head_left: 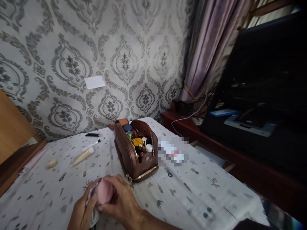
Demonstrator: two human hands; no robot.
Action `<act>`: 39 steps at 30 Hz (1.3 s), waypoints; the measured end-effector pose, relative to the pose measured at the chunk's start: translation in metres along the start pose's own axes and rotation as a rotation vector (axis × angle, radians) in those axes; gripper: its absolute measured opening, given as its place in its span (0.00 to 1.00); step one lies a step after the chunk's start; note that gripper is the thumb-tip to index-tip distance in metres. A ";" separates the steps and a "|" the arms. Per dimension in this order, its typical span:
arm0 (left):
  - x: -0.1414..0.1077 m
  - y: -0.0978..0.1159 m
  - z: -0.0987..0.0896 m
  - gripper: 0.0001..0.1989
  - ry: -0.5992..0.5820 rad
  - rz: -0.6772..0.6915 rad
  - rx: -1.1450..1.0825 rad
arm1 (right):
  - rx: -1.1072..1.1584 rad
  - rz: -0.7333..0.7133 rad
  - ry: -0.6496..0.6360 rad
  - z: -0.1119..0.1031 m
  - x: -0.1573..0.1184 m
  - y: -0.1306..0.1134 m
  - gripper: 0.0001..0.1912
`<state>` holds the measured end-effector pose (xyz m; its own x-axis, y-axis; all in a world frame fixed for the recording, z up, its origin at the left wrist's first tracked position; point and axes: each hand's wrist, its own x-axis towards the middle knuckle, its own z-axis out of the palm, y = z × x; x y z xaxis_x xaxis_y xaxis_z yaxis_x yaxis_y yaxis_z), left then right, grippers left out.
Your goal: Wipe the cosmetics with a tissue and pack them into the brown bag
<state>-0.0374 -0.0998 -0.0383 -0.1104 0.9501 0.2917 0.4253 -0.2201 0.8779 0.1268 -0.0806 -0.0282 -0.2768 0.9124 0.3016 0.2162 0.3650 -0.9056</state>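
My left hand [83, 206] and my right hand [123, 199] are together near the front of the cloth. Between them is a smooth pink rounded object [105, 191], its exact kind unclear. The right fingers and thumb pinch it from the right, while the left fingers close on its left side. Something pale [95, 217] shows below the left fingers, mostly hidden. Just beyond the hands stands a brown leather toiletry bag [123, 156], unzipped, with several small jars and bottles inside, among them a yellow-lidded one [138, 142].
On the patterned cloth [148, 204], left of the bag, lie a beige tube [82, 156], a thin white stick with a black end [91, 145], a black item [93, 134] and a round cream-coloured piece [51, 164]. A blurred-out packet [174, 151] lies right of the bag. A dark screen [261, 95] stands right.
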 end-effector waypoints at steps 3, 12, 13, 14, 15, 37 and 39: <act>0.005 -0.006 -0.005 0.25 -0.020 0.014 0.041 | -0.024 0.023 0.001 0.002 0.000 -0.001 0.35; 0.007 -0.021 -0.016 0.25 -0.126 0.111 0.149 | -0.123 0.014 -0.013 0.002 0.001 -0.003 0.30; 0.006 -0.021 -0.015 0.27 -0.130 0.123 0.138 | -0.147 -0.001 -0.027 0.002 0.001 -0.003 0.30; 0.006 -0.020 -0.014 0.28 -0.134 0.125 0.130 | -0.166 -0.016 -0.040 0.002 0.001 -0.002 0.30; 0.006 -0.019 -0.014 0.29 -0.137 0.117 0.125 | -0.177 -0.033 -0.053 0.001 0.001 -0.002 0.30; -0.006 0.008 -0.015 0.21 -0.079 0.157 0.257 | -0.217 -0.090 -0.081 0.004 -0.005 -0.010 0.25; -0.006 0.006 -0.014 0.21 -0.073 0.181 0.255 | -0.309 -0.104 -0.094 0.004 -0.005 -0.009 0.25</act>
<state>-0.0470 -0.1103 -0.0294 0.0485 0.9160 0.3983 0.6448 -0.3332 0.6879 0.1226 -0.0894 -0.0231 -0.3944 0.8513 0.3460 0.4521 0.5075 -0.7335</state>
